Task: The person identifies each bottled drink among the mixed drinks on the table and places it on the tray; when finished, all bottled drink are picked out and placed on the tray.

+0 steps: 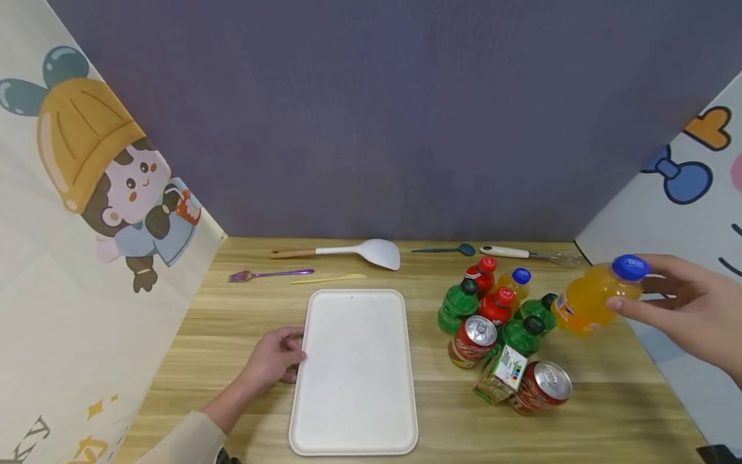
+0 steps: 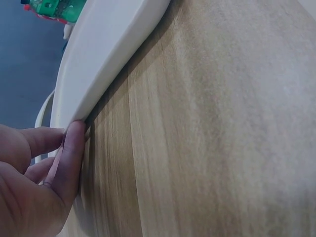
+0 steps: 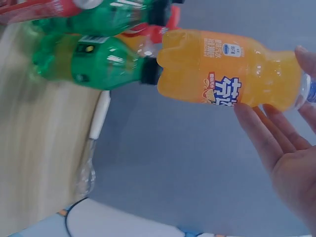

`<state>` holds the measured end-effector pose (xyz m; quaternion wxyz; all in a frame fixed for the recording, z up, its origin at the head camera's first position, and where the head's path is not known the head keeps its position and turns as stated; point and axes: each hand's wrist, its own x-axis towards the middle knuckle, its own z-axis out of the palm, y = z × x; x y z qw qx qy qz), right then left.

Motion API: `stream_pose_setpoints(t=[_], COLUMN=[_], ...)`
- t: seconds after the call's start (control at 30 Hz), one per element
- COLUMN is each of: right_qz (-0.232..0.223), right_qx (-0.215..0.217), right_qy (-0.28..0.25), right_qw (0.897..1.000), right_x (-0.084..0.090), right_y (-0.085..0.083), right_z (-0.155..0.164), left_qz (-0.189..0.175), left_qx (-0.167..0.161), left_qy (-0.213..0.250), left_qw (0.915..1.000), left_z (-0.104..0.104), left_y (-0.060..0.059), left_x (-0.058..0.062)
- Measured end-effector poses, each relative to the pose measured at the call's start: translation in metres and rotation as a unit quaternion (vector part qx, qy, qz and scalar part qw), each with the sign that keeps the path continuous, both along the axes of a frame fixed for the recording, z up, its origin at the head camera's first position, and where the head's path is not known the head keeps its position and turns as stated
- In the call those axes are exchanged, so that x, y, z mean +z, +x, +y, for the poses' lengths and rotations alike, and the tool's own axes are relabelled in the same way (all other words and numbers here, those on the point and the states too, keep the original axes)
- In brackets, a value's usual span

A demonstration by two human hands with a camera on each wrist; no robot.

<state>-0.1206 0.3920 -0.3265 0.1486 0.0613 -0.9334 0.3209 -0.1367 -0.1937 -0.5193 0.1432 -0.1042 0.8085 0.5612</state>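
near the bench's right edge, the right hand (image 1: 690, 309) grips a tilted orange plastic drink bottle (image 1: 591, 296) by its cap end; the left hand (image 1: 278, 357), fingers curled, presses the white rectangular tray's (image 1: 353, 412) left rim.

The tray (image 1: 355, 380) lies centre-front on the table (image 1: 608, 399), drinks (image 1: 498, 335) clustered right of it, utensils (image 1: 348, 252) behind.

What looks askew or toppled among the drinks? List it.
Two red drink cans and a small green juice carton lie tipped on the wooden table, while the bottles beside them stand. The right hand holds an orange bottle tilted. Nothing spilled.
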Motion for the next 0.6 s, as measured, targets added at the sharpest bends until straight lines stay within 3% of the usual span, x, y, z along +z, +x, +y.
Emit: stream_pose_setpoints(t=[0.27, 0.43, 0.6], right_qz=[0.038, 0.065, 0.060], right_qx=[0.053, 0.103, 0.148], right_qy=[0.000, -0.029, -0.063], right_qw=[0.998, 0.992, 0.985], right_x=[0.026, 0.039, 0.049], right_y=[-0.011, -0.022, -0.035], right_z=[-0.028, -0.053, -0.081], left_qz=[0.002, 0.002, 0.001], left_qx=[0.000, -0.002, -0.002], left_qy=[-0.004, -0.005, -0.004], left_qw=[1.0000, 1.0000, 1.0000], left_z=[0.001, 0.001, 0.002], left_y=[0.000, -0.001, -0.001], left_x=[0.004, 0.005, 0.004])
